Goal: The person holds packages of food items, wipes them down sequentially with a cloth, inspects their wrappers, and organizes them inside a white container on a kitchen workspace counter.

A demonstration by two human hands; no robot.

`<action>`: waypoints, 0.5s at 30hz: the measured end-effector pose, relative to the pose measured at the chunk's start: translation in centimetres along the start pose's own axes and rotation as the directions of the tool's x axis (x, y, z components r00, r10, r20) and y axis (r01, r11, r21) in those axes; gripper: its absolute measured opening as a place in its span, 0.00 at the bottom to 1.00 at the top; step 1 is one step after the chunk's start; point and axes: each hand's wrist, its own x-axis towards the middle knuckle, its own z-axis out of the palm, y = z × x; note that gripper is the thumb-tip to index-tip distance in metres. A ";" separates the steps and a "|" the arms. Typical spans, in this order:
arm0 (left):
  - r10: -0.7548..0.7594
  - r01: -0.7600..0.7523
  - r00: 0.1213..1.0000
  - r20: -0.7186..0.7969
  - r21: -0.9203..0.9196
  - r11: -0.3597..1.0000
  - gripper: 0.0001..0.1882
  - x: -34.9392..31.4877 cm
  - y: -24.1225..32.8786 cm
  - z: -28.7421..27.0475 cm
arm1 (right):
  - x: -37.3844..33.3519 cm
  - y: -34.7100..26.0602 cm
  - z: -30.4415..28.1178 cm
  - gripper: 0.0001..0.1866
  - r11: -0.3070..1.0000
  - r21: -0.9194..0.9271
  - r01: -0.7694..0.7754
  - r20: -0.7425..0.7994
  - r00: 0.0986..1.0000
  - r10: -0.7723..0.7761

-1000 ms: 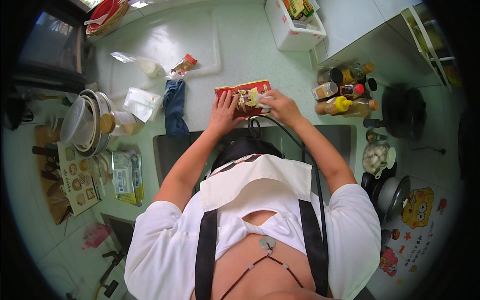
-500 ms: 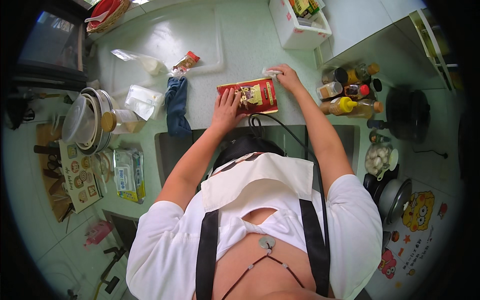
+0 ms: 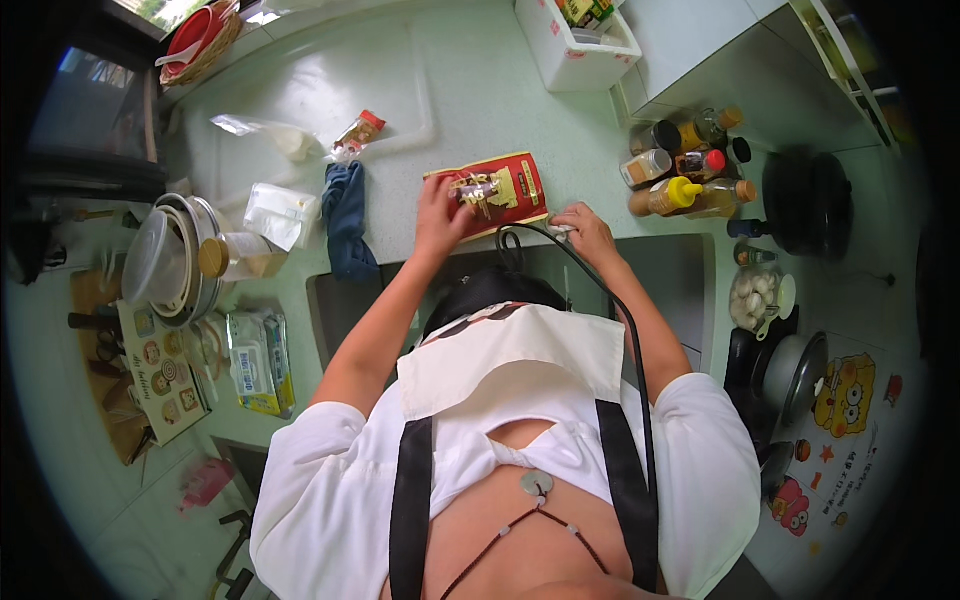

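A red foil food packet (image 3: 515,190) with gold edging lies on the pale green counter near its front edge. My left hand (image 3: 438,218) is curled over the packet's left end, fingers bent and thumb on its face, gripping it. Beside the packet's lower right corner is my right hand (image 3: 592,236), closed on a crumpled white tissue (image 3: 563,229) that shows at its fingertips. Part of the tissue is hidden by the fingers. A black cable (image 3: 560,240) loops just below the packet.
A dark blue cloth (image 3: 346,220), a white tissue pack (image 3: 280,215) and a small red-topped packet (image 3: 360,132) lie to the left. Condiment bottles (image 3: 668,195) cluster on the right. At the back stands a white box (image 3: 575,60). The sink (image 3: 660,285) opens in front of me.
My right hand has come back toward me with the tissue, from beyond the packet to its near right corner. My left hand went from lying flat to curled at the packet's left end.
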 end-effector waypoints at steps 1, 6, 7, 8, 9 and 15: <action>-0.111 0.104 0.989 -0.094 -0.078 0.992 0.33 0.5 -0.7 0.2 | 0.1 -0.1 0.2 0.16 0.998 0.063 -0.006 -0.088 0.996 0.011; -0.676 0.564 0.737 -0.016 -0.536 0.628 0.27 1.5 -4.5 0.8 | 1.2 -4.2 -0.1 0.15 0.991 0.115 0.072 -0.183 0.982 -0.051; -0.715 0.603 0.694 0.085 -0.613 0.512 0.26 2.5 -1.9 -0.9 | 1.2 -4.6 -0.1 0.15 0.987 0.119 0.110 -0.173 0.981 -0.088; -0.740 0.629 0.647 0.181 -0.676 0.385 0.25 3.1 -0.5 -1.9 | 1.2 -4.7 0.0 0.15 0.991 0.083 0.103 -0.149 0.985 -0.090; -0.756 0.660 0.620 0.209 -0.660 0.359 0.25 3.3 -0.4 -1.9 | 1.2 -4.6 0.2 0.15 0.994 0.047 0.096 -0.125 0.988 -0.090; -0.711 0.721 0.616 0.340 -0.606 0.336 0.20 3.7 -1.2 -2.0 | 1.6 -0.3 -0.6 0.13 0.968 -0.153 -0.200 -0.223 0.961 0.164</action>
